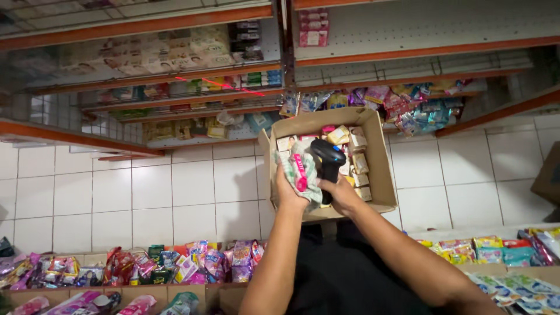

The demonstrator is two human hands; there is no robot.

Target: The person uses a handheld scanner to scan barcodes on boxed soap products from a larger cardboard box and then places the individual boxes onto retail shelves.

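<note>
One open cardboard box sits on the tiled floor. One black handheld scanner and one green packet with a pink label are over it. Two hands: left hand, right hand. Small packets inside the box are too many and too blurred to count.

White tiled floor runs between the shelves. An open cardboard box appears to sit on it. Orange-edged shelves beyond carry packets and cartons. Nearer, low cardboard trays hold bright sachets.
</note>
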